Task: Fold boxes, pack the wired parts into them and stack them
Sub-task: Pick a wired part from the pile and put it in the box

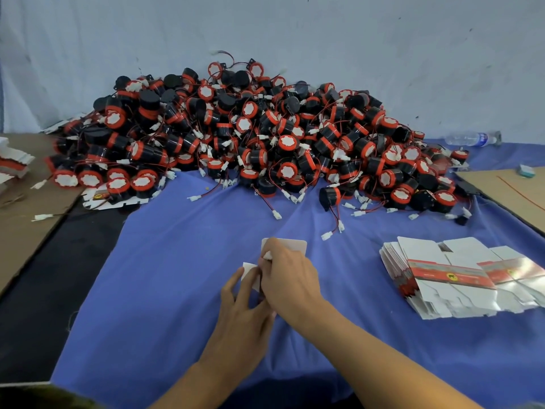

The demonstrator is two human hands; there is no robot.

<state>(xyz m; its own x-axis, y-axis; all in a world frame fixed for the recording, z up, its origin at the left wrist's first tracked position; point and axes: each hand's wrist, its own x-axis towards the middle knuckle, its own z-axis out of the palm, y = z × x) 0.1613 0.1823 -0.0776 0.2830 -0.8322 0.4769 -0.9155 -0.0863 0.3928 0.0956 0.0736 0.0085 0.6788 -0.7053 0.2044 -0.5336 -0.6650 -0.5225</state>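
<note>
On the blue cloth [165,290] in front of me both hands hold one small white box [290,245]. My right hand [287,278] covers most of it, fingers curled over the top, a white connector showing at the fingertips. My left hand [244,305] grips the box's near side, beside a white flap [249,268]. The part inside is hidden. A big heap of black-and-red wired parts [250,137] with white plugs fills the back of the table. A fanned stack of flat unfolded boxes [454,278], white with a red band, lies to the right.
Brown cardboard sheets lie at the left [26,219] and at the far right [513,187]. A plastic water bottle [472,138] lies on its side behind the heap. More flat box blanks [13,162] sit at the left edge. Loose plugs and wires trail onto the cloth.
</note>
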